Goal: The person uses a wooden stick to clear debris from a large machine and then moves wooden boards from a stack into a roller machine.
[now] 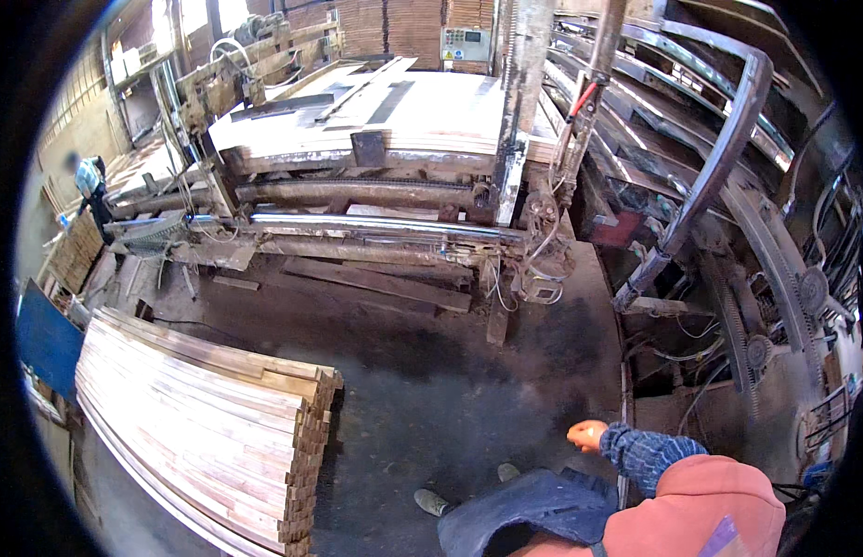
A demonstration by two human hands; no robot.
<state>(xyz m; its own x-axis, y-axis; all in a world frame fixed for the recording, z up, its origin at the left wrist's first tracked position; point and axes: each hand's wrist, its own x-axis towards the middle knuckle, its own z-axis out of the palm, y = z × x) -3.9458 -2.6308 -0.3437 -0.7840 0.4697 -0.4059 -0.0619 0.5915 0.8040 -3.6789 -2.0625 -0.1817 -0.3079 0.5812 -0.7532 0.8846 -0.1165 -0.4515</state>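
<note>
Lumber stack (194, 408) sits on the floor (431, 381) by its left edge, well apart from me. On my right hand (587, 434) the fingers look curled, too small to tell whether they grip anything; my left fingers I cannot tell. Chain machinery (733, 311) lines the right edge; loose planks (385, 284) and a steel-railed machine (385, 224) bar the far edge.

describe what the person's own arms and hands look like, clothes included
The right hand looks ungloved. That arm wears a dark blue-grey, knit-looking sleeve with paler streaks, coming out from under a salmon-pink garment at the shoulder. The left hand is out of view.
</note>
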